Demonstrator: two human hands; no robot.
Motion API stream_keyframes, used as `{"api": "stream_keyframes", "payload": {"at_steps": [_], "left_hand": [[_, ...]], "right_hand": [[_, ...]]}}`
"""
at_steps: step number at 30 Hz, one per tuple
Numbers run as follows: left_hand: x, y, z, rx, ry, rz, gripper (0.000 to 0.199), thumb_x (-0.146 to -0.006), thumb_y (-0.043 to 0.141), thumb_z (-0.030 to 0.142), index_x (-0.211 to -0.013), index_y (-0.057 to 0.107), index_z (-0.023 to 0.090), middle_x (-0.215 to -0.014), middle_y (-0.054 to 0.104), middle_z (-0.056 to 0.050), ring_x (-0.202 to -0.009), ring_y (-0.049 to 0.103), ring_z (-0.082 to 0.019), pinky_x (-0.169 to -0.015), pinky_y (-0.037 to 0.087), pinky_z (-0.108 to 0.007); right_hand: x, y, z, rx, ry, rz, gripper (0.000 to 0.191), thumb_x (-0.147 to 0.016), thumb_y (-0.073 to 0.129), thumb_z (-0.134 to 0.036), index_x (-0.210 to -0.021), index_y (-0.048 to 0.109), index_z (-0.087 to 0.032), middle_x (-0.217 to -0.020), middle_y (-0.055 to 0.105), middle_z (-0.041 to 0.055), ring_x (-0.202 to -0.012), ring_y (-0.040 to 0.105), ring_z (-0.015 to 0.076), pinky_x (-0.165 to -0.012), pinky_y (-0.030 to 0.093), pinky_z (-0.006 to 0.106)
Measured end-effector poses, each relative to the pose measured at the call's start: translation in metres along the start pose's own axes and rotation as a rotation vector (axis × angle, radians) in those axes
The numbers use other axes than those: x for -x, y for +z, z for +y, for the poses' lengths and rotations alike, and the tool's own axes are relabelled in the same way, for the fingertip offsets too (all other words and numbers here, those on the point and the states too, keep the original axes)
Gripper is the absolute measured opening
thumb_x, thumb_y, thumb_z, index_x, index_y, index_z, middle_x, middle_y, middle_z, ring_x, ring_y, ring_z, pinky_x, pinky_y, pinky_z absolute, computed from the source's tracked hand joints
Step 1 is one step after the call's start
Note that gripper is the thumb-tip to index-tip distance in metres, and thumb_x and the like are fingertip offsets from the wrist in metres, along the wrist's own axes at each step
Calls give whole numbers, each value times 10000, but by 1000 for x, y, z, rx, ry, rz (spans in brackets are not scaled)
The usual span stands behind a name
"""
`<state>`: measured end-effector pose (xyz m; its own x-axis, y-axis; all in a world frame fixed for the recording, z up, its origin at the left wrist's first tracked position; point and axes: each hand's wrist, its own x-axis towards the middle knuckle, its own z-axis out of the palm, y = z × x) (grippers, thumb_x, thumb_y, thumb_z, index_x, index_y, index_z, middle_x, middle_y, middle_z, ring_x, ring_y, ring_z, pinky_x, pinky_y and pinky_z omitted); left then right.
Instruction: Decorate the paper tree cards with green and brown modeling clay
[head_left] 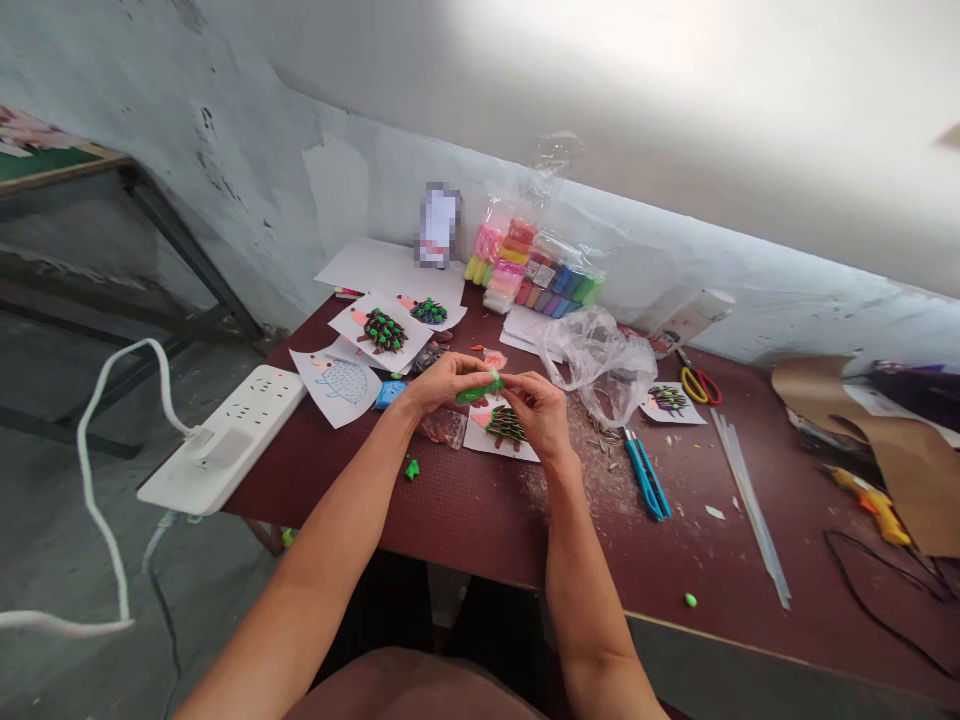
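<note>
Head view: left grip [442, 382] and right grip [538, 408] pinching a strip of green modeling clay [480, 391] above a paper hedgehog [504, 430].

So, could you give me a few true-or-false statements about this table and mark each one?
The left hand and right hand both pinch green clay. True.

The scissors have blue handles. False: their handles are yellow and red.

The white power strip lies on the floor. False: it sits at the left end of the maroon table.

A paper hedgehog picture lies beneath the hands. True.
</note>
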<state>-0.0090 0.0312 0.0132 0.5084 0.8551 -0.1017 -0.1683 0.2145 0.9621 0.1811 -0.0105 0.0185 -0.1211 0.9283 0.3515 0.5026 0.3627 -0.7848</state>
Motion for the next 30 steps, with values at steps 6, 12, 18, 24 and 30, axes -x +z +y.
{"api": "stream_keyframes", "payload": {"at_steps": [6, 12, 18, 24, 30], "left_hand": [[1, 3, -2, -5, -9, -14, 467, -664, 867, 552, -773, 705, 128, -678, 669, -5, -565, 608, -95, -565, 576, -245], [-2, 4, -5, 18, 4, -10, 443, -599, 918, 454, -817, 729, 117, -719, 697, -23, -594, 616, -94, -581, 533, -220], [-4, 10, -5, -15, -8, 79, 448, -555, 919, 441, -795, 719, 121, -727, 684, -22, -607, 595, -97, -589, 526, -233], [-5, 10, -7, -117, 107, 109, 339, -638, 833, 410, -751, 689, 126, -717, 657, -20, -604, 579, -102, -589, 498, -244], [-7, 12, -8, -274, 225, 150, 216, -698, 729, 337, -750, 665, 137, -728, 645, -12, -612, 562, -107, -601, 484, -244]], "right_hand": [[2, 4, 0, 20, -32, 4, 116, -861, 690, -301, -853, 770, -217, -794, 647, 18, -648, 524, 135, -634, 422, 277], [2, 6, -1, 71, -19, 15, 170, -883, 671, -306, -754, 730, -212, -754, 624, 17, -645, 530, 141, -631, 416, 275], [2, 7, 0, 98, -24, -13, 129, -891, 654, -267, -836, 764, -227, -825, 675, 37, -705, 590, 158, -672, 442, 281], [3, 8, -1, 99, 12, 32, 117, -881, 659, -273, -827, 747, -217, -818, 669, 25, -670, 567, 139, -661, 445, 274], [5, 18, -4, 110, 23, 75, 104, -842, 620, -235, -770, 688, -204, -765, 636, 11, -608, 528, 123, -630, 429, 273]]}}
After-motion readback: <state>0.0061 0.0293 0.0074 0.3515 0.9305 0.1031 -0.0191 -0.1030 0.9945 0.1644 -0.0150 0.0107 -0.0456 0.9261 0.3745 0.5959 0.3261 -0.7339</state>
